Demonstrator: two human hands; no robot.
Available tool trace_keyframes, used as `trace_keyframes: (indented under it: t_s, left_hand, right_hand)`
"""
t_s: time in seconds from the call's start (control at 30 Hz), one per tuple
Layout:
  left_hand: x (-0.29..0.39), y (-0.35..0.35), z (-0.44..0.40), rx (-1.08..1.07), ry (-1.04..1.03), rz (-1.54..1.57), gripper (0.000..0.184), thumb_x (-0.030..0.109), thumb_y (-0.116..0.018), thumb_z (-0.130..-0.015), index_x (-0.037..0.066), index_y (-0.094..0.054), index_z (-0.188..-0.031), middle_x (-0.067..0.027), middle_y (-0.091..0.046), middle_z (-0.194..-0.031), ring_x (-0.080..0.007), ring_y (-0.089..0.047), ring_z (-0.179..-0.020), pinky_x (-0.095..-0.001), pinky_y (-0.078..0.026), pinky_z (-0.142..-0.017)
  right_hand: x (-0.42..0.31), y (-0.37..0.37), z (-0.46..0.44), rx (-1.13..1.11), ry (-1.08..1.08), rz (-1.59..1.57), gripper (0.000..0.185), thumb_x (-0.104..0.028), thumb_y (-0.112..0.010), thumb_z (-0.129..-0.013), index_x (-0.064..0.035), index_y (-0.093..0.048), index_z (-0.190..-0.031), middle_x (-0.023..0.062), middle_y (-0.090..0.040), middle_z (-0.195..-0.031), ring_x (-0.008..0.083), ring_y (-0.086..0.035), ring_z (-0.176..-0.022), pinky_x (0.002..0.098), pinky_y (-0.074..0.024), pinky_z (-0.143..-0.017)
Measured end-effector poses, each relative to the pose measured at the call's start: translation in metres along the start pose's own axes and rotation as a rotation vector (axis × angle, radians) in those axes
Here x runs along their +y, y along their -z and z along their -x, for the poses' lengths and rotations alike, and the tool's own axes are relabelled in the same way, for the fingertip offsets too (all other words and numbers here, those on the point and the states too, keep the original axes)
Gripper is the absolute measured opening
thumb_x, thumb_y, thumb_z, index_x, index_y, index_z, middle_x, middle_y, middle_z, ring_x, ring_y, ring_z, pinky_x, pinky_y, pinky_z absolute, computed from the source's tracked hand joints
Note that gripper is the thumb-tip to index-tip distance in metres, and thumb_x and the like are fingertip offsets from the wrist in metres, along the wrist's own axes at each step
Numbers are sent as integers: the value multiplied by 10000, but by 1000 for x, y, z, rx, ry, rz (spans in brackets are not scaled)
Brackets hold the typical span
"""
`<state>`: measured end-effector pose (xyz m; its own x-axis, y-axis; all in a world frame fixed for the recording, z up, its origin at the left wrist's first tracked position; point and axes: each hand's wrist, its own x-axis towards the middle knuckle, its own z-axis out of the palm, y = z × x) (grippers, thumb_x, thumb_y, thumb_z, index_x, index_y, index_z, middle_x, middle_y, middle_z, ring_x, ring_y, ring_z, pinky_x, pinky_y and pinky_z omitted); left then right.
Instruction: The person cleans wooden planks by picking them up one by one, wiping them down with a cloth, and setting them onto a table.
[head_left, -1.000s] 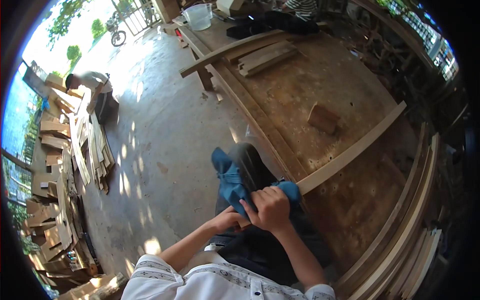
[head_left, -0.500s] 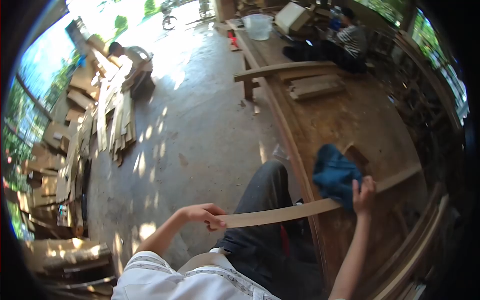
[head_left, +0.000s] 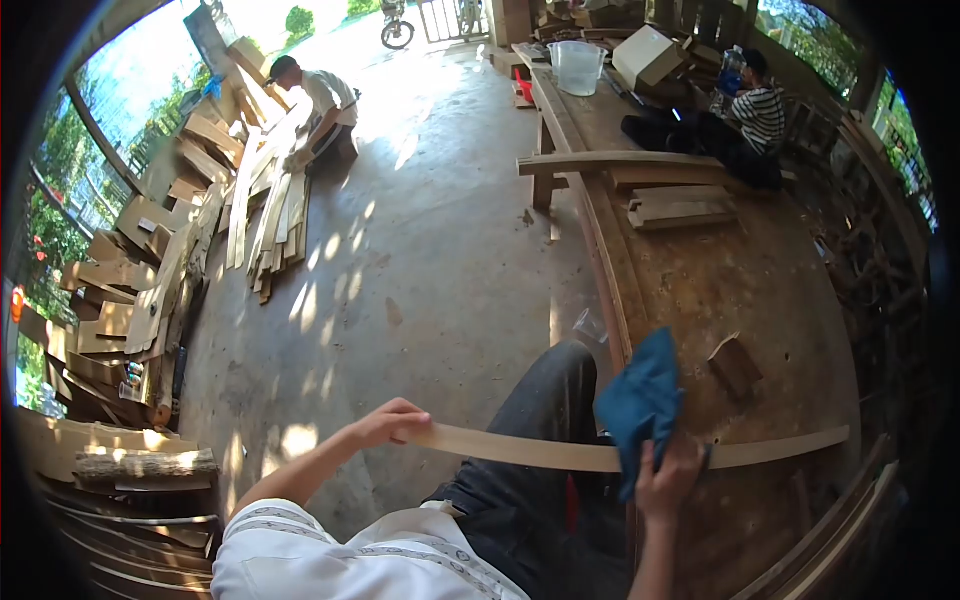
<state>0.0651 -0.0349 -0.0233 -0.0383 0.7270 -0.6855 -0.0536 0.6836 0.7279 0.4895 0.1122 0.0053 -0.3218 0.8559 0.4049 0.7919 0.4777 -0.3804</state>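
A long, thin wooden strip (head_left: 530, 446) runs across my lap and over the brown worktable (head_left: 700, 300). Its left end is gripped by my left hand (head_left: 394, 423), the fingers closed round it. My right hand (head_left: 672, 474) is closed on a blue cloth (head_left: 645, 395), which is wrapped over the strip near the table's edge. Part of the cloth hangs up beyond the strip. The strip's far end reaches to the right over the table.
On the table are a small wood block (head_left: 735, 367), stacked boards (head_left: 682, 208) and a clear bucket (head_left: 576, 68). One person (head_left: 322, 105) bends over planks at the left; another (head_left: 760, 115) sits at the back right. Long strips (head_left: 830, 530) lie at the lower right.
My hands were close together at first, then moved apart along the strip. Since the middle frame, the cloth and my right hand have come back leftward along it. The view has turned.
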Motion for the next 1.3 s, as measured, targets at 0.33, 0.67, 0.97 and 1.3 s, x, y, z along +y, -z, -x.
trace_keyframes:
  t_s: [0.33,0.67,0.97,1.3]
  left_hand:
    - [0,-135,-30,-73,-172,135,598,551,-559,-963,-21,-683,-838,16,-530,-674,-80,-491,-638,-273,-378,-527]
    - [18,-78,-49,-2,-113,45,519,546,-607,-923,73,-638,-711,32,-445,-600,-87,-476,-546,-266,-395,-479]
    - [-12,103,-15,62,-225,216,382,458,-635,-911,101,-622,-775,-10,-510,-634,-113,-469,-494,-265,-325,-418]
    - [-33,-35,-57,267,-296,388,426,532,-596,-920,170,-537,-702,52,-412,-578,-76,-421,-479,-245,-303,-422]
  right_hand:
    - [-97,-39,24,47,97,-117,280,-299,-604,-889,-29,-622,-821,130,-636,-821,323,-617,-852,483,-416,-939]
    - [140,34,12,174,-30,87,350,-276,-507,-989,21,-549,-811,263,-569,-907,451,-522,-958,523,-390,-895]
    - [217,46,14,256,-154,-2,379,-265,-517,-994,57,-541,-796,266,-555,-865,468,-504,-924,515,-385,-891]
    - [-12,-26,-16,221,-71,40,342,-287,-591,-921,-1,-601,-733,218,-600,-801,420,-568,-835,508,-409,-915]
